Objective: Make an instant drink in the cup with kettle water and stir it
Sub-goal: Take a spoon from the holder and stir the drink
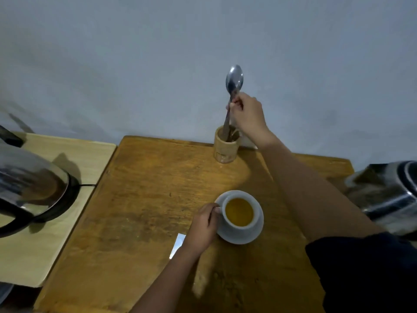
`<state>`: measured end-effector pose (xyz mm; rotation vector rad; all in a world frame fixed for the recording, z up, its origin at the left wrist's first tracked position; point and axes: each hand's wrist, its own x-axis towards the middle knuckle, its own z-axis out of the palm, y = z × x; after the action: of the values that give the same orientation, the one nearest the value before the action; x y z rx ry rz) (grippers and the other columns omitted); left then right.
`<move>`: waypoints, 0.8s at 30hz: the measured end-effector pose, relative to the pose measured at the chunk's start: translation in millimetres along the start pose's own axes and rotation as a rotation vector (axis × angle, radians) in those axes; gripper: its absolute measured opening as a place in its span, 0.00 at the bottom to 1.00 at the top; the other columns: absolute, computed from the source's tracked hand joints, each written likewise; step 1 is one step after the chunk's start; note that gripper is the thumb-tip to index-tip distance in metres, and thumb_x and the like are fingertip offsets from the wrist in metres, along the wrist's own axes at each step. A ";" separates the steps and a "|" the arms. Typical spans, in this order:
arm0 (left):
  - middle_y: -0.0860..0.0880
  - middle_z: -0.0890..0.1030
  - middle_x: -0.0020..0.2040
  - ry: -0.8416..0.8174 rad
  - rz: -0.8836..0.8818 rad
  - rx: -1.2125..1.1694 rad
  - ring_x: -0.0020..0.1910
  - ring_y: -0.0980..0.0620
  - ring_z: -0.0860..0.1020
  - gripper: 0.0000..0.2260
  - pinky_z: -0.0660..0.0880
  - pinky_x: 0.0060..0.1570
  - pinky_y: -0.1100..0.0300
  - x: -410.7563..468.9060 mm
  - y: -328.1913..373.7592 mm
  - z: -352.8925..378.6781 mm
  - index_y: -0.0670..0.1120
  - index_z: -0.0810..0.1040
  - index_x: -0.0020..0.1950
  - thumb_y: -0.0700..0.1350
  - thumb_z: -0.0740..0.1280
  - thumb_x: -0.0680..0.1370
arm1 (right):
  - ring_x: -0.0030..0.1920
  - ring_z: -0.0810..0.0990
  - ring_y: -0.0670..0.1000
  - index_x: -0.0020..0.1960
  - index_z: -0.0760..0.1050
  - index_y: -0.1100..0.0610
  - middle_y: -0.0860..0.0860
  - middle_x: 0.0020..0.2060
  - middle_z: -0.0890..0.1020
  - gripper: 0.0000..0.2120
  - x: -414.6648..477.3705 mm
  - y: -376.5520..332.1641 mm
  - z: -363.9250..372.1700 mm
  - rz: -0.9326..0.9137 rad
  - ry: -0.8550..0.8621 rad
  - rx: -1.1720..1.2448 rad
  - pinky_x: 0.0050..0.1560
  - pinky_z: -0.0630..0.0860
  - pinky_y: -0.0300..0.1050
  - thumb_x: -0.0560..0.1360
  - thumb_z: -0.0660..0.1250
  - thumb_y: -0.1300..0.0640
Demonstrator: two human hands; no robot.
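A white cup (pixel 239 227) filled with yellow-orange liquid stands on a white saucer (pixel 248 238) in the middle of the wooden table (pixel 146 199). My left hand (pixel 203 227) grips the cup's handle. My right hand (pixel 248 114) pinches the handle of a metal spoon (pixel 234 80), bowl end up, its lower end still inside the bamboo holder (pixel 225 146) at the table's back edge. The steel kettle (pixel 31 184) sits on its black base at the far left.
A silvery sachet (pixel 178 243) lies partly under my left wrist. A second shiny steel vessel (pixel 388 190) stands at the right edge. The kettle rests on a paler side table (pixel 27 256). A plain wall rises behind.
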<state>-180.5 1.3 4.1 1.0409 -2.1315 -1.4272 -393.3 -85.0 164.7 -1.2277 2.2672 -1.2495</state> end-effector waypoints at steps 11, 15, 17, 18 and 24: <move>0.45 0.80 0.50 0.017 -0.071 0.008 0.49 0.50 0.76 0.11 0.69 0.44 0.64 -3.4 11.3 0.6 0.43 0.78 0.53 0.43 0.56 0.80 | 0.37 0.71 0.49 0.41 0.70 0.57 0.51 0.35 0.74 0.06 -132.9 7.6 -80.6 0.234 -0.306 -0.162 0.33 0.65 0.40 0.76 0.61 0.58; 0.48 0.80 0.49 0.035 -0.129 -0.066 0.48 0.53 0.76 0.11 0.71 0.43 0.65 -5.4 14.4 -0.1 0.45 0.78 0.54 0.44 0.57 0.80 | 0.41 0.73 0.54 0.44 0.76 0.65 0.63 0.39 0.78 0.08 -169.2 30.5 -72.6 0.323 -0.576 -0.355 0.41 0.68 0.44 0.74 0.60 0.62; 0.47 0.81 0.50 0.038 -0.140 -0.068 0.50 0.51 0.77 0.11 0.72 0.46 0.60 -4.6 13.5 0.9 0.44 0.78 0.55 0.45 0.57 0.80 | 0.39 0.76 0.53 0.44 0.75 0.62 0.58 0.38 0.78 0.07 -180.5 36.9 -66.5 0.345 -0.629 -0.447 0.38 0.71 0.46 0.74 0.60 0.62; 0.46 0.81 0.51 0.040 -0.148 -0.067 0.51 0.49 0.77 0.12 0.72 0.48 0.58 -4.2 13.2 1.5 0.44 0.78 0.55 0.45 0.57 0.80 | 0.40 0.79 0.54 0.44 0.76 0.63 0.58 0.39 0.79 0.07 -184.9 37.8 -62.9 0.338 -0.626 -0.498 0.37 0.73 0.47 0.75 0.60 0.61; 0.45 0.79 0.50 0.056 -0.174 -0.027 0.50 0.47 0.76 0.12 0.68 0.47 0.58 -2.5 15.2 3.4 0.42 0.77 0.56 0.45 0.57 0.80 | 0.45 0.83 0.57 0.41 0.74 0.60 0.58 0.43 0.81 0.03 -196.1 34.5 -49.2 0.334 -0.595 -0.642 0.37 0.76 0.45 0.73 0.64 0.62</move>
<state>-186.7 8.6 16.7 1.2671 -2.0190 -1.4816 -322.9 105.6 136.7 -1.1201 2.3039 0.0026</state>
